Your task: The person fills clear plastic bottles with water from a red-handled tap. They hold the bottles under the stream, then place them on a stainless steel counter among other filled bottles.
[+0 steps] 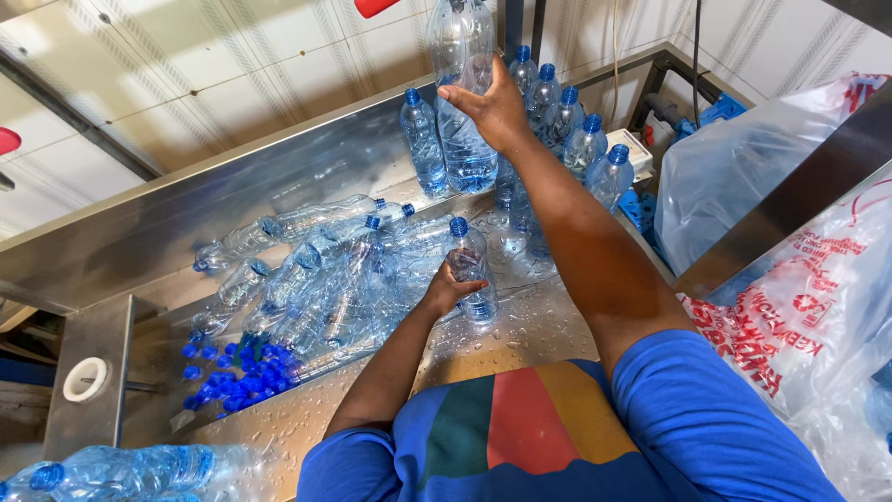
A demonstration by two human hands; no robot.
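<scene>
— What does each hand have? The right hand [492,110] has its grip closed around a tall clear bottle [462,93], which it holds upright at the steel back wall [232,200], just beside the row of blue-capped bottles [567,130] standing there.

— And the left hand [448,290]? Its grip is wrapped around a capped bottle [469,270] that stands on the wet surface [520,330], next to the heap of fallen bottles [316,270].

— What could go wrong? The steel is beaded with water, so either bottle could slip in the hand, or skid and tip when set down. A nudge from the right forearm might topple the standing row.

— Is the tall one capped? Its top is cut off by the frame, so that cannot be told; if it is open, it could spill. The loose blue caps [237,376] could also roll off the edge.
</scene>
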